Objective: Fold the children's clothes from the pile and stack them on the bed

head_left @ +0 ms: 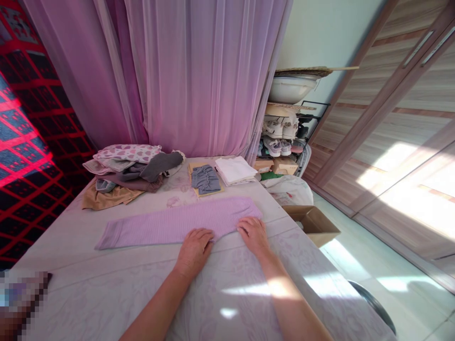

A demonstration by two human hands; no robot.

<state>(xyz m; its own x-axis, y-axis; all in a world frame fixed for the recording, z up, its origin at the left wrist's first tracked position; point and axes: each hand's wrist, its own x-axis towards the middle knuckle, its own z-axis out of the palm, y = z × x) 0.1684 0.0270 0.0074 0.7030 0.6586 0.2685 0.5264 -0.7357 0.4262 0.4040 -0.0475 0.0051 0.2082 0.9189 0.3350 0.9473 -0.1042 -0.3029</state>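
Note:
A pair of lilac ribbed trousers (152, 226) lies flat across the white patterned table cover, doubled lengthwise. Its legs point left and its gathered waist end is on the right. My left hand (195, 246) rests on the near edge around the middle, fingers laid over the fabric and apart from any grip. At the waist end, my right hand (253, 233) touches the near corner, its slightly bent fingers lying on the cloth. Beyond the trousers sits a folded grey garment (205, 180) on a yellow one, beside a stack of folded white cloth (235, 169).
A loose heap of clothes (142, 166) stands at the back left, before a purple curtain (199, 76). Off the right edge are an open cardboard box (316, 225), a shoe rack (280, 135) and a wooden wardrobe (384, 123). A blurred-out object (21, 303) is at lower left.

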